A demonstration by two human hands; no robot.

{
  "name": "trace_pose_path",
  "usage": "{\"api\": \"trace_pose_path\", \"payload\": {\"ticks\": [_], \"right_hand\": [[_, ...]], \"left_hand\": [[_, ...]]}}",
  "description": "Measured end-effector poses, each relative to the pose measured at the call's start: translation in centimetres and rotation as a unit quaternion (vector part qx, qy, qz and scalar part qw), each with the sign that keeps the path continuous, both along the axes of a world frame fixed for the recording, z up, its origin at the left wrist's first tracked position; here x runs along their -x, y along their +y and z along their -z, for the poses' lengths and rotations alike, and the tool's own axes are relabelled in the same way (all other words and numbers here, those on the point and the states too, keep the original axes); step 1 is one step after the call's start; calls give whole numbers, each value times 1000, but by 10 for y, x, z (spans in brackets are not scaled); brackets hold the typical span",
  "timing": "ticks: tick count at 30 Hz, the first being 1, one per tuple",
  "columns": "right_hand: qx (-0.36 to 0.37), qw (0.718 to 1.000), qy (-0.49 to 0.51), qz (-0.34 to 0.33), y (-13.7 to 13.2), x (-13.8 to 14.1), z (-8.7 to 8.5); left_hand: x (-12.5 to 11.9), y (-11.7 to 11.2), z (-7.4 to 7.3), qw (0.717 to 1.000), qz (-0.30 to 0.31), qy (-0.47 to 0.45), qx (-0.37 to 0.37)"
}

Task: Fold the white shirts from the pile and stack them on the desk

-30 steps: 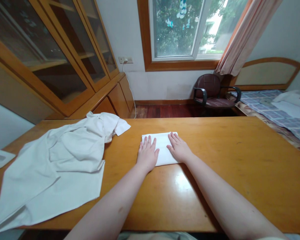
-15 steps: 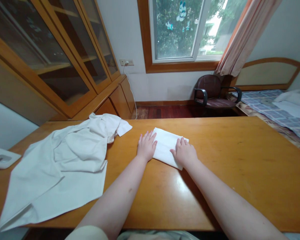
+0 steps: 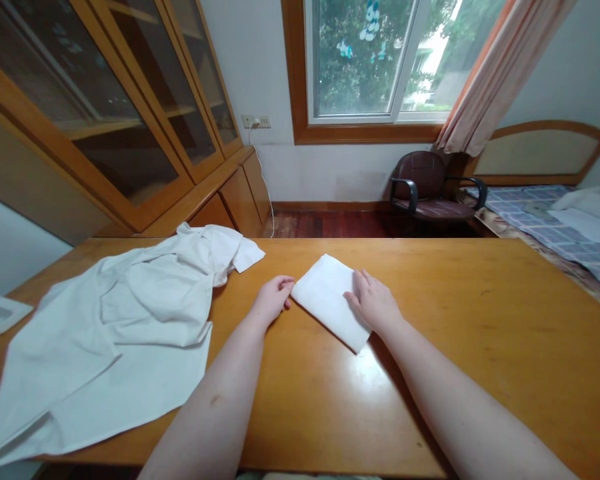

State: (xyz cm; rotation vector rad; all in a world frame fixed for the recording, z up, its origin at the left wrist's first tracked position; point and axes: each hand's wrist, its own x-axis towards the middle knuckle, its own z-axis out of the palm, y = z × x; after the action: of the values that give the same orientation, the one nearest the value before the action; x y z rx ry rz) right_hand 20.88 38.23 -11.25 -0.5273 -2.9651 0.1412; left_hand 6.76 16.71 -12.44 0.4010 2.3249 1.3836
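A folded white cloth lies flat on the wooden table, turned at a slant in front of me. My left hand is at its left corner, the fingers curled and pinched together on that corner. Across from it, my right hand rests palm down on the cloth's right side, fingers stretched out and the thumb apart. Part of the right edge is hidden beneath this hand.
A large crumpled white cloth spreads over the left of the table. A white object with an oval recess sits at the far left. Beyond the table stand a cabinet, an armchair and a bed.
My left hand has gone from lying flat on the cloth to pinching its left corner, moving left and slightly down. The folded cloth has turned a little. My right hand stays on it.
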Motion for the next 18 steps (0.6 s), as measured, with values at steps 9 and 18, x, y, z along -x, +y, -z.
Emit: {"api": "trace_pose_path", "payload": {"ticks": [9, 18], "right_hand": [[76, 988, -112, 76, -2, -5, -21], [294, 950, 74, 71, 14, 4, 0]], "left_hand": [[3, 5, 6, 997, 49, 51, 24], [0, 4, -3, 985, 150, 87, 22]]}}
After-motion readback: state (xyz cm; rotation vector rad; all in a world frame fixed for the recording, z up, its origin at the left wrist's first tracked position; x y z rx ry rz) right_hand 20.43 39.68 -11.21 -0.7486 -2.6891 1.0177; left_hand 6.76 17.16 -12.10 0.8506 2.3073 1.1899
